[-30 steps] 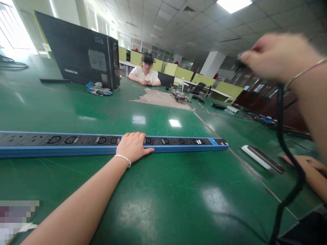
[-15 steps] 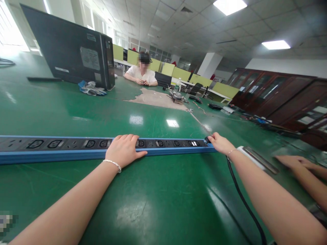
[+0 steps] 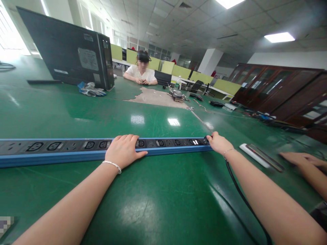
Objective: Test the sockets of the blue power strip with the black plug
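Note:
A long blue power strip (image 3: 158,150) with a row of black sockets lies across the green table, running out of view at the left. My left hand (image 3: 124,148) rests over its middle, fingers on top and thumb along the near side. At the strip's right end, my right hand (image 3: 218,142) pinches a black plug (image 3: 206,139) against the end. A black cable (image 3: 238,190) hangs from below my right hand towards the bottom edge. Two white labels (image 3: 195,142) sit on the strip near that end.
A black computer case (image 3: 74,51) stands at the back left, with gloves (image 3: 91,89) beside it. A white and grey bar (image 3: 260,157) lies to the right, near another person's hands (image 3: 301,161). Across the table sits a person (image 3: 141,71).
My right hand and the plug have shifted slightly left, closer onto the strip's end. The blue bit seen there before is now covered. My left hand has stayed put.

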The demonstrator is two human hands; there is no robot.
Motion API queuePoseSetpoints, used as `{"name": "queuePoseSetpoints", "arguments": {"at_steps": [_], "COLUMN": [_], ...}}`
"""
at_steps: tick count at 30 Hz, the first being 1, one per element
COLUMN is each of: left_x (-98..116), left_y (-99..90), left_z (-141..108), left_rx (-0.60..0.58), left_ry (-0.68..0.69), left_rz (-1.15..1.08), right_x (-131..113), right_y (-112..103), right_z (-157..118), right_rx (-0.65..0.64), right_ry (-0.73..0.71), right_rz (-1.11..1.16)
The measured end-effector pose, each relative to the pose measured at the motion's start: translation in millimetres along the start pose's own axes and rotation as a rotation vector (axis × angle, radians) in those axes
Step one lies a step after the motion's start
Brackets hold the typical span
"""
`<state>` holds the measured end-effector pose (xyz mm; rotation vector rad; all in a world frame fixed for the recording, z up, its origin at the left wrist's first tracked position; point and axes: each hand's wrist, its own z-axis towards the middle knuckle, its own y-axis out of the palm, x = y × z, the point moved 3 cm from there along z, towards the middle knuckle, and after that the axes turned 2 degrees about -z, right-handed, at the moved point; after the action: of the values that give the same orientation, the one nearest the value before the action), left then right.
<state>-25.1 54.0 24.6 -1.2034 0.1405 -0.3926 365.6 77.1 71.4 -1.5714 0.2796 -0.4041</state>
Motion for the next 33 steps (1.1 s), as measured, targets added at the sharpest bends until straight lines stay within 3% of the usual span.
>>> {"name": "queuePoseSetpoints", "arguments": {"at_steps": [15,33], "left_x": [0.1,-0.7], "left_y": [-0.2,1.0], "left_z": [0.7,0.8], "left_rx": [0.004,0.018], "left_ry": [0.011,0.024], "left_rz": [-0.004,-0.01], "right_x": [5.7,1.6], "right_y": [8.2,6.5], "right_z": [0.3,2.0], "right_rx": [-0.007,-0.034], "right_ry": [0.089,-0.008], "right_rz": [0.047,-0.017]}}
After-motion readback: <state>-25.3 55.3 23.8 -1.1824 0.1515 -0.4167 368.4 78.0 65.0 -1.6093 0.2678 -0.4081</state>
